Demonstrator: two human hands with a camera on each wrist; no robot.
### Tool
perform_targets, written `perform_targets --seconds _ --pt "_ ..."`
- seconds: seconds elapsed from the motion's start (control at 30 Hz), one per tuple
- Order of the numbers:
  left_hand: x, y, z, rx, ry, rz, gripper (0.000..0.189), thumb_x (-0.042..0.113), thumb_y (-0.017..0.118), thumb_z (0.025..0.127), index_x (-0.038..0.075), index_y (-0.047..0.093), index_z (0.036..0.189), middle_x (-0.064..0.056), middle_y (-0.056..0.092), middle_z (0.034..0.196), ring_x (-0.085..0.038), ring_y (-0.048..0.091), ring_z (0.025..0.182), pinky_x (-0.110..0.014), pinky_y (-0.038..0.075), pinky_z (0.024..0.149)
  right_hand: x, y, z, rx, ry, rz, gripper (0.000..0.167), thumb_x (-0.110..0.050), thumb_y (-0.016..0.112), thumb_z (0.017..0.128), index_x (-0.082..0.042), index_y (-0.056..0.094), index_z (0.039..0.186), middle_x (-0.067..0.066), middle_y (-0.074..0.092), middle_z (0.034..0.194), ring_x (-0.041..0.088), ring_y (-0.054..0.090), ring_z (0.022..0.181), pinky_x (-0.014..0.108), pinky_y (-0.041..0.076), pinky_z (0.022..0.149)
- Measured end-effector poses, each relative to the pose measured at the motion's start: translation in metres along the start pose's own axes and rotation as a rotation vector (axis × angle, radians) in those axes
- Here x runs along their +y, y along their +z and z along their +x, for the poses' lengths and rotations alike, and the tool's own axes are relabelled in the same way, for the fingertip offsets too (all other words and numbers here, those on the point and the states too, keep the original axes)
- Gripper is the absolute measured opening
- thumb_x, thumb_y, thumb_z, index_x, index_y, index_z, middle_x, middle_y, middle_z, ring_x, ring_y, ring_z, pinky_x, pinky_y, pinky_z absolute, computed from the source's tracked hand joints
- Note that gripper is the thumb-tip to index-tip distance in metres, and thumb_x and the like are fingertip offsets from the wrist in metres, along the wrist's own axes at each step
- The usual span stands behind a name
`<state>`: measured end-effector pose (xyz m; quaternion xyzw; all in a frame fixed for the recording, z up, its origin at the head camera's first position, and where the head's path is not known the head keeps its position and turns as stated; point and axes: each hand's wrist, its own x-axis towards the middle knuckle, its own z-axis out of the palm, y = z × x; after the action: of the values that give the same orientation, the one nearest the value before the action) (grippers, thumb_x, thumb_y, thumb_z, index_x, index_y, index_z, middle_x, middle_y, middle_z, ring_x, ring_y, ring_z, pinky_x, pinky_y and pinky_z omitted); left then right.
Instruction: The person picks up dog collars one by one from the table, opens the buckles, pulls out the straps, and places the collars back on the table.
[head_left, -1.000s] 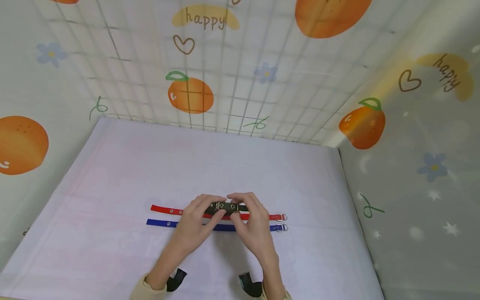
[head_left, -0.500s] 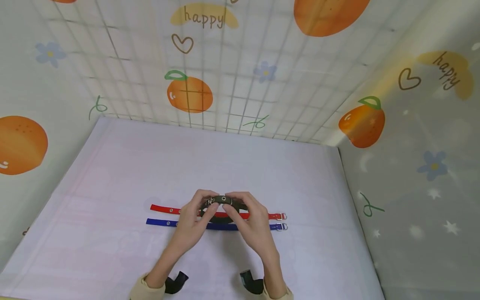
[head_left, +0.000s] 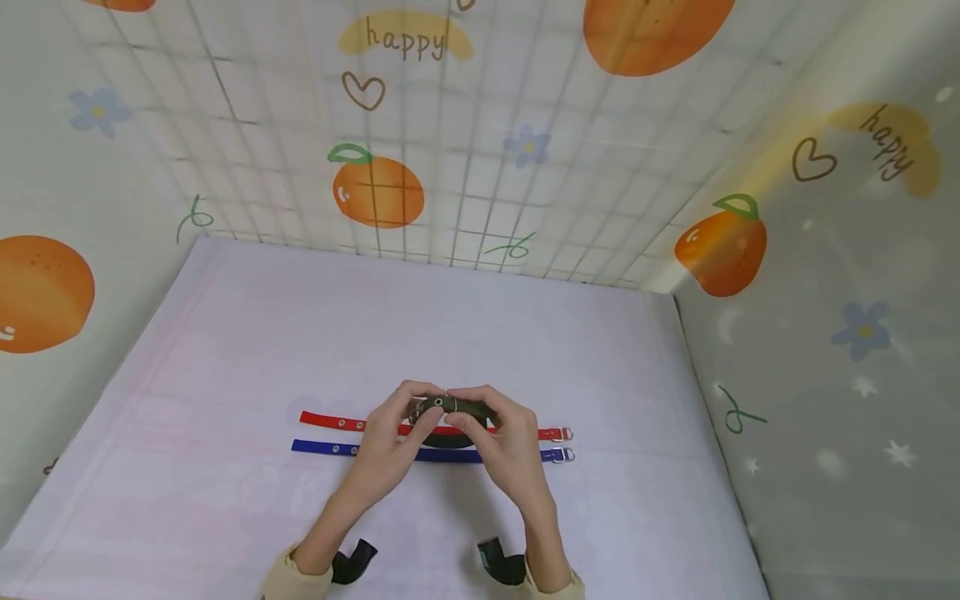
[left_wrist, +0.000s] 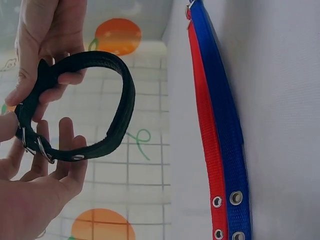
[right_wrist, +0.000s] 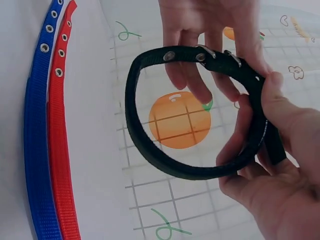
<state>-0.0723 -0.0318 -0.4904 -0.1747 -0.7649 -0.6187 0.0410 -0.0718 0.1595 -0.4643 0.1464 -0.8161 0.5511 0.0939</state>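
Observation:
A dark green pet collar (head_left: 472, 407), bent into a loop with its strap through the metal buckle (left_wrist: 44, 149), is held upright off the table. My left hand (head_left: 385, 450) grips it by the buckle, thumb in front and fingers behind. My right hand (head_left: 512, 450) pinches the overlapping strap beside the buckle, and the loose strap end (right_wrist: 275, 145) sticks out near its fingers. Under the hands lie a red collar (head_left: 322, 419) and a blue collar (head_left: 311, 447), stretched flat and side by side. The hands hide their middle parts in the head view.
All this is over a white-covered table (head_left: 450, 333). Behind it stands a wire grid under a curtain (head_left: 465, 183) printed with oranges, and printed curtain walls rise at both sides. Curved black pieces (head_left: 354, 562) show beside the sleeves.
The green loop has tilted in the hands, and its lower part has come into view beneath the fingers. Both hands keep their grip and have shifted slightly. The red and blue collars lie as before.

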Motion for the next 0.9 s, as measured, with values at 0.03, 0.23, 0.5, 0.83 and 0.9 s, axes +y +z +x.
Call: perform_targets --seconds 0.03,0.23,0.5,0.83,0.9 --pt "-0.0001 0.0004 0.0005 0.009 0.006 0.012 0.026 0.022 0.069 0.107 0.021 0.064 0.132 0.003 0.073 0.127 -0.017 0.07 0.12 -0.039 0.06 0.107 0.0004 0.0 0.0 -0.001 -0.003 -0.002 0.025 -0.017 0.084 0.092 -0.018 0.079 0.117 0.001 0.083 0.111 0.012 0.079 0.101 0.026 0.064 0.088" --pt "0.0006 0.002 0.0015 0.062 0.031 0.059 0.027 0.017 0.076 0.1 0.018 0.068 0.127 0.001 0.075 0.122 -0.018 0.073 0.119 -0.045 0.06 0.108 0.0004 0.0 -0.0011 0.002 -0.03 -0.003 0.026 -0.016 0.084 0.091 -0.017 0.08 0.117 0.003 0.083 0.112 0.012 0.079 0.103 0.025 0.064 0.088" --pt "0.0008 0.0021 0.0019 0.104 0.065 0.067 0.023 0.017 0.076 0.1 0.017 0.071 0.122 0.001 0.078 0.116 -0.018 0.076 0.112 -0.037 0.063 0.102 0.0006 0.0012 -0.0012 0.016 -0.037 -0.013 0.023 -0.017 0.084 0.092 -0.017 0.079 0.115 0.002 0.083 0.107 0.01 0.077 0.097 0.022 0.062 0.084" --pt "0.0003 0.0009 -0.0007 0.043 -0.039 -0.094 0.024 0.017 0.063 0.109 0.015 0.056 0.132 -0.009 0.074 0.125 -0.022 0.079 0.111 -0.027 0.063 0.096 -0.0008 0.0005 -0.0014 0.049 0.004 -0.017 0.023 -0.018 0.085 0.092 -0.017 0.079 0.114 0.003 0.083 0.107 0.01 0.074 0.086 0.024 0.063 0.075" --pt "0.0002 0.0006 -0.0012 0.039 -0.055 -0.114 0.024 0.016 0.06 0.111 0.014 0.053 0.134 -0.012 0.073 0.127 -0.022 0.078 0.108 -0.027 0.062 0.095 -0.0005 0.001 -0.0009 0.058 0.007 -0.015 0.023 -0.018 0.086 0.092 -0.017 0.08 0.114 0.004 0.083 0.107 0.01 0.075 0.086 0.025 0.063 0.075"
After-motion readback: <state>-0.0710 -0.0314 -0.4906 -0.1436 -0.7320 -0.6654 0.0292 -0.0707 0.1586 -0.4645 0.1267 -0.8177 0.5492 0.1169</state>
